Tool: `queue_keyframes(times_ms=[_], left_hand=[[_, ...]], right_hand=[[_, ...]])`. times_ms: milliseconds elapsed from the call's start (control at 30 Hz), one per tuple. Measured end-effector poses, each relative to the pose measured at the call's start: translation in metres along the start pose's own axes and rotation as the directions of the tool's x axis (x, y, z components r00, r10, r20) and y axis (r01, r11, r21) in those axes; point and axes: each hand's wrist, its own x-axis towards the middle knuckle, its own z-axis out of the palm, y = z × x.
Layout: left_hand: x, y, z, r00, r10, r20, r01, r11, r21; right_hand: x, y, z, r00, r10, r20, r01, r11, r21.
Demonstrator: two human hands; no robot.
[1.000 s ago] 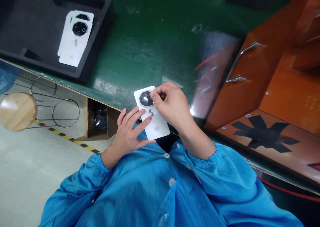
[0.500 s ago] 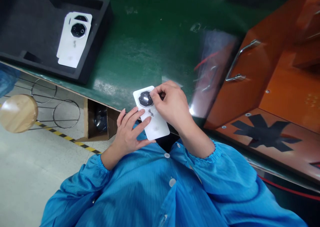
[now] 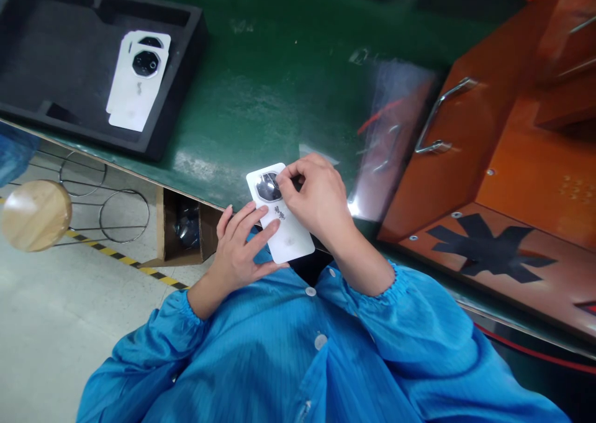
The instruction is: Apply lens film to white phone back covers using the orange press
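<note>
A white phone back cover (image 3: 292, 244) with a dark eight-sided camera window (image 3: 267, 188) lies tilted at the bench's front edge. My left hand (image 3: 238, 241) holds it from the left, several fingers laid over its face and the thumb by its lower edge. At the window's right edge, my right hand (image 3: 319, 194) is closed in a pinch of thumb and forefinger. Whatever is between those fingertips is hidden or too small to make out. A pale line crosses the shiny window beside them.
Two similar white covers (image 3: 135, 97) overlap in a black foam tray (image 3: 174, 94) at the far left. An orange cabinet (image 3: 442, 181) with a metal handle (image 3: 431, 115) stands right, a clear plastic sheet (image 3: 395, 106) beside it. Below left are a round stool (image 3: 37, 215) and a cardboard box (image 3: 161, 227).
The pinched right fingers have shifted slightly left along the camera window, where a pale line now shows. My left hand keeps its hold. The view has moved a little.
</note>
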Motion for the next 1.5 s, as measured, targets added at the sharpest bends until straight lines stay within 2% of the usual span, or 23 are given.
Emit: queue_keyframes(times_ms=[467, 600, 667, 733, 800, 867, 900, 967, 1033, 1100, 1133, 1200, 1233, 1267, 1300, 1333, 1400, 1433, 1500], left_hand=[[0.000, 0.000, -0.001, 1.000, 0.012, 0.007, -0.012, 1.000, 0.023], [0.000, 0.000, -0.001, 1.000, 0.011, 0.008, -0.011, 1.000, 0.014], [0.000, 0.000, -0.002, 1.000, 0.013, -0.002, -0.013, 1.000, 0.011], [0.001, 0.002, -0.004, 1.000, 0.011, -0.003, -0.011, 1.000, 0.008], [0.003, 0.003, -0.006, 1.000, -0.004, 0.001, 0.004, 1.000, -0.006], [0.006, 0.004, -0.008, 1.000, -0.025, 0.000, 0.025, 0.999, -0.025], [0.008, 0.005, -0.010, 1.000, -0.029, -0.005, 0.029, 0.999, -0.033], [0.011, 0.006, -0.014, 1.000, -0.020, -0.016, 0.020, 0.999, -0.040], [0.015, 0.008, -0.021, 1.000, 0.015, 0.003, -0.014, 0.999, -0.045], [0.019, 0.008, -0.030, 0.998, 0.060, -0.004, -0.060, 0.994, -0.095], [0.024, 0.006, -0.035, 0.995, 0.076, -0.057, -0.084, 0.986, -0.147], [0.041, 0.002, -0.045, 0.971, 0.045, -0.235, -0.115, 0.949, -0.293], [0.054, 0.003, -0.048, 0.959, 0.004, -0.282, -0.107, 0.930, -0.353], [0.071, 0.007, -0.051, 0.960, -0.036, -0.277, -0.078, 0.918, -0.390], [0.089, 0.015, -0.052, 0.973, -0.054, -0.226, -0.044, 0.912, -0.407], [0.109, 0.027, -0.052, 0.990, -0.059, -0.128, 0.001, 0.913, -0.409], [0.153, 0.062, -0.045, 0.998, -0.002, 0.061, 0.031, 0.884, -0.467], [0.175, 0.081, -0.037, 0.984, 0.044, 0.175, 0.056, 0.850, -0.525], [0.216, 0.120, -0.017, 0.941, 0.189, 0.280, 0.036, 0.768, -0.639]], right_hand=[[-0.006, 0.002, -0.003, 0.997, -0.040, -0.070, 0.032, 0.995, -0.099], [-0.010, 0.004, -0.013, 0.994, -0.066, -0.091, 0.054, 0.991, -0.124], [-0.021, 0.004, -0.024, 0.985, -0.143, -0.094, 0.129, 0.981, -0.145], [-0.041, 0.004, -0.036, 0.957, -0.286, -0.035, 0.279, 0.949, -0.144], [-0.064, 0.003, -0.047, 0.902, -0.419, 0.104, 0.429, 0.895, -0.118], [-0.086, 0.003, -0.050, 0.851, -0.467, 0.242, 0.503, 0.857, -0.116], [-0.095, 0.003, -0.048, 0.841, -0.469, 0.268, 0.516, 0.845, -0.140], [-0.107, 0.002, -0.041, 0.844, -0.486, 0.228, 0.531, 0.820, -0.217], [-0.111, 0.002, -0.034, 0.831, -0.546, 0.106, 0.551, 0.784, -0.286], [-0.111, 0.005, -0.037, 0.783, -0.621, -0.035, 0.578, 0.747, -0.328], [-0.111, 0.007, -0.043, 0.755, -0.648, -0.101, 0.587, 0.737, -0.336], [-0.118, 0.014, -0.065, 0.680, -0.696, -0.230, 0.610, 0.712, -0.349], [-0.127, 0.019, -0.078, 0.644, -0.713, -0.276, 0.616, 0.698, -0.364], [-0.139, 0.024, -0.093, 0.623, -0.721, -0.305, 0.609, 0.691, -0.389], [-0.155, 0.029, -0.107, 0.624, -0.715, -0.315, 0.584, 0.694, -0.421], [-0.172, 0.036, -0.121, 0.642, -0.700, -0.314, 0.544, 0.704, -0.456], [-0.209, 0.051, -0.145, 0.700, -0.633, -0.331, 0.420, 0.740, -0.525], [-0.225, 0.059, -0.156, 0.711, -0.601, -0.366, 0.348, 0.753, -0.559], [-0.249, 0.077, -0.173, 0.698, -0.547, -0.463, 0.182, 0.760, -0.623]])
